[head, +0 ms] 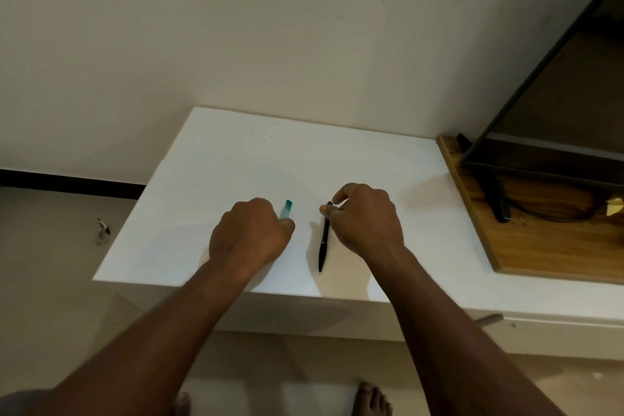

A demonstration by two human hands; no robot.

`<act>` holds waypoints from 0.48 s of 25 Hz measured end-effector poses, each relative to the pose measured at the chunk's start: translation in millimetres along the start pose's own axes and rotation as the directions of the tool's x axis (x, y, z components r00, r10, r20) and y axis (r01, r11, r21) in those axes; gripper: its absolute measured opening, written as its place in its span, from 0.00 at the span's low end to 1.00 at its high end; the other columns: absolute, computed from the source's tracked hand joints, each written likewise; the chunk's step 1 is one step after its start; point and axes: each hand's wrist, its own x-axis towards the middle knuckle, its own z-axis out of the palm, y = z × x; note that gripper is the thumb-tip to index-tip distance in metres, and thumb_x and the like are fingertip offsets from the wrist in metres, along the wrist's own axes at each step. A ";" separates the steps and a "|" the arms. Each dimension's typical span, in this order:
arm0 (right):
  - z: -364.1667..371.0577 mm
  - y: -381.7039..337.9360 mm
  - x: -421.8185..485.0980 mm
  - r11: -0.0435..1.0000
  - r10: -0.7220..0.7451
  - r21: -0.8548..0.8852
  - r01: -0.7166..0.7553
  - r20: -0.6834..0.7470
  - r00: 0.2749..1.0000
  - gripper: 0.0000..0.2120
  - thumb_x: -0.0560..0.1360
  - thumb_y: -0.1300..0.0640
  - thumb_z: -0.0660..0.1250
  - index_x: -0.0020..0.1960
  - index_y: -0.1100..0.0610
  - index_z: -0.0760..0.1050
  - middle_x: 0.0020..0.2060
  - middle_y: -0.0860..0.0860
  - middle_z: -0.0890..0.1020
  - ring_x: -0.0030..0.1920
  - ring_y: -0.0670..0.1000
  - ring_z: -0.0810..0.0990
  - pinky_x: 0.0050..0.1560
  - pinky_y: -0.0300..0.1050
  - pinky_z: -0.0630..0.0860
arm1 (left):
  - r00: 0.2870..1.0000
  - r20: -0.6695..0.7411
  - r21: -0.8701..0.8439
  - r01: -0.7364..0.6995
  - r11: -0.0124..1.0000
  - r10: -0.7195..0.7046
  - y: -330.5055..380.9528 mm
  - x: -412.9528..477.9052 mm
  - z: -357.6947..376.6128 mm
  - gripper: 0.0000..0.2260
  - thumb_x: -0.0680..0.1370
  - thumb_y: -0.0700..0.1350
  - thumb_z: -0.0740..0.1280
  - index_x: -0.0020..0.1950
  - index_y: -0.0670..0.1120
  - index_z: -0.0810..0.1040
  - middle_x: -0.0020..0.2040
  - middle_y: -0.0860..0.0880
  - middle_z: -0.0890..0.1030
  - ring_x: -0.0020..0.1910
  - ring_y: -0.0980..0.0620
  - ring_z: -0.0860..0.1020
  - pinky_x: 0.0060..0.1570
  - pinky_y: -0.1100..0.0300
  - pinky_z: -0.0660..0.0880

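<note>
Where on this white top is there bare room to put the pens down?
Bare: the far strip of the white top up to the wall; the patch from the left hand to the left edge; the patch from the right hand to the wooden board. Crowded: between the hands, around the green pen and black pen.

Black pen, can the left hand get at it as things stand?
Probably not for a grasp. The left hand grips a green pen, so its fingers are taken, and the right hand pinches the far end of the black pen. Only white table lies between, though.
</note>
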 end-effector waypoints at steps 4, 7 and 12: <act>-9.6 -6.3 0.3 0.983 -0.062 0.171 0.065 -0.024 0.998 0.07 0.78 0.47 0.73 0.48 0.50 0.84 0.39 0.47 0.86 0.41 0.50 0.86 0.47 0.50 0.84 | 0.987 0.128 -0.412 -0.038 0.910 0.099 8.9 -1.8 -5.5 0.09 0.81 0.47 0.67 0.43 0.48 0.83 0.38 0.51 0.86 0.31 0.53 0.84 0.31 0.58 0.81; -15.5 -15.5 -1.8 0.914 -0.086 0.396 0.090 -0.029 0.996 0.08 0.79 0.46 0.73 0.46 0.50 0.84 0.39 0.46 0.86 0.38 0.48 0.87 0.46 0.53 0.85 | 0.976 0.105 -0.535 -0.107 0.838 0.191 14.2 -5.8 -9.8 0.07 0.82 0.48 0.68 0.47 0.49 0.83 0.40 0.53 0.87 0.32 0.57 0.84 0.29 0.66 0.77; -19.3 -22.1 -6.9 0.825 -0.080 0.562 0.065 0.002 0.997 0.07 0.79 0.50 0.73 0.45 0.52 0.84 0.40 0.47 0.86 0.34 0.46 0.87 0.43 0.47 0.83 | 0.966 0.067 -0.545 -0.173 0.820 0.249 16.5 -9.8 -11.3 0.06 0.82 0.49 0.68 0.50 0.49 0.83 0.44 0.54 0.86 0.36 0.57 0.85 0.40 0.57 0.81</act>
